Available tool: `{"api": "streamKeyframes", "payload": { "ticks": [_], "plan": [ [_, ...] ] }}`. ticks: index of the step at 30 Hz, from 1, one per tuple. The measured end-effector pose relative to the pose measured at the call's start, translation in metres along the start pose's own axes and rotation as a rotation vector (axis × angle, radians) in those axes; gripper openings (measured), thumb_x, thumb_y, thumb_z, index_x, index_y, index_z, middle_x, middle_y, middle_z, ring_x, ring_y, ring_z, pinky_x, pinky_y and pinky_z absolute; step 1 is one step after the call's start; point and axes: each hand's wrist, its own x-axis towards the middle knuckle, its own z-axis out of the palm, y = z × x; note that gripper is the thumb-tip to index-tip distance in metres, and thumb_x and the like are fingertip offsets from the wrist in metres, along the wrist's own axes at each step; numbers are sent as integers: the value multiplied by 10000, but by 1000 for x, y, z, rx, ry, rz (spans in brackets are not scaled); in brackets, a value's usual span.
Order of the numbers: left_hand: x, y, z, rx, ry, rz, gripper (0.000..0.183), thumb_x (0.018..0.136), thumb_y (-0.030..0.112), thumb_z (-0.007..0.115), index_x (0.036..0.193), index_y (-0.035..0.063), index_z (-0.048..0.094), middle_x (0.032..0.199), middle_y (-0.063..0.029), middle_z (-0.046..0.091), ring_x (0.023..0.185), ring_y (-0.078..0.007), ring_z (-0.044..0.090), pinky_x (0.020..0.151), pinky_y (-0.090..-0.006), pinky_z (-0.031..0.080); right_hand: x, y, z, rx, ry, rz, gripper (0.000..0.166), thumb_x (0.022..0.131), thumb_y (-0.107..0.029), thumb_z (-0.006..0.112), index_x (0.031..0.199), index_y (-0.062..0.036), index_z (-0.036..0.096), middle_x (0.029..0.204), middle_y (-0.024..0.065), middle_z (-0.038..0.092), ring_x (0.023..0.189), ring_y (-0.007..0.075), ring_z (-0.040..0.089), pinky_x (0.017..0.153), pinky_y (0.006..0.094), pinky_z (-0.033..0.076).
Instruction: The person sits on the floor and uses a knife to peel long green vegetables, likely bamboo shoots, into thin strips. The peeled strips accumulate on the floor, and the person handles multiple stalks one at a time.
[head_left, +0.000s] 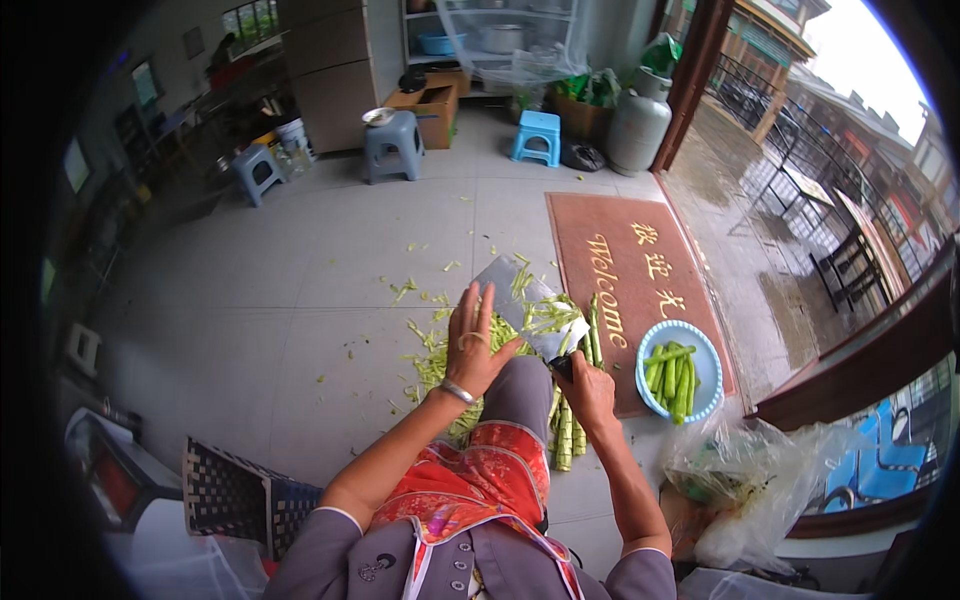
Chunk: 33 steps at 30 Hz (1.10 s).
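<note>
My right hand (590, 388) grips the black handle of a broad cleaver (513, 291) whose blade lies flat, away from me. Pale green peel strips (553, 315) cling to the blade. Beside the blade's left edge, my left hand (472, 341) is held with fingers extended and thumb apart, with nothing in it; I cannot tell whether it touches the blade. A heap of green peelings (429, 369) spreads over the floor beneath. Several unpeeled celtuce stems (566, 439) lie by my right knee, partly hidden by my hand. Peeled stems (679, 379) rest in a light-blue plastic basket (718, 382) on the right.
The basket stands on a red doormat (600, 225) bearing writing. Clear plastic bags (750, 487) bulge at right, near a door frame. A woven basket (225, 487) sits at left. Farther off are a blue stool (538, 135), grey stools (395, 146) and a gas cylinder (640, 124).
</note>
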Motion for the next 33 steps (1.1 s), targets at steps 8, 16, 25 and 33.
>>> {"api": "streamKeyframes", "payload": {
  "ticks": [8, 16, 25, 33],
  "plan": [
    [25, 6, 29, 250, -84, 106, 887, 760, 475, 623, 1442, 129, 174, 1476, -191, 126, 1354, -370, 154, 1077, -531, 124, 15, -46, 0, -5, -131, -96, 338, 749, -257, 677, 876, -40, 450, 698, 167, 612, 634, 348, 602, 538, 436, 464],
    [64, -63, 43, 428, -225, -36, 833, 818, 453, 574, 1452, 165, 119, 1484, -190, 121, 1374, -351, 112, 1083, -545, 99, -7, -29, -19, -67, -200, 22, 323, 757, -276, 664, 877, -35, 484, 701, 177, 613, 656, 364, 602, 586, 464, 459],
    [67, -160, 87, 539, -352, -226, 596, 876, 386, 518, 1388, 159, 314, 1425, -165, 293, 1301, -336, 284, 1040, -521, 230, -57, 60, -48, -21, 79, 310, 254, 752, -183, 675, 851, -43, 487, 668, 179, 601, 605, 368, 586, 536, 430, 443],
    [-15, -243, 150, -247, -793, -872, 432, 874, 429, 471, 1172, 142, 594, 1226, -145, 543, 1165, -306, 468, 942, -464, 379, -84, 156, 64, 1108, -96, 809, 331, 778, -119, 652, 1065, 33, 592, 738, 50, 622, 566, 74, 515, 520, 231, 421]
  ]
}}
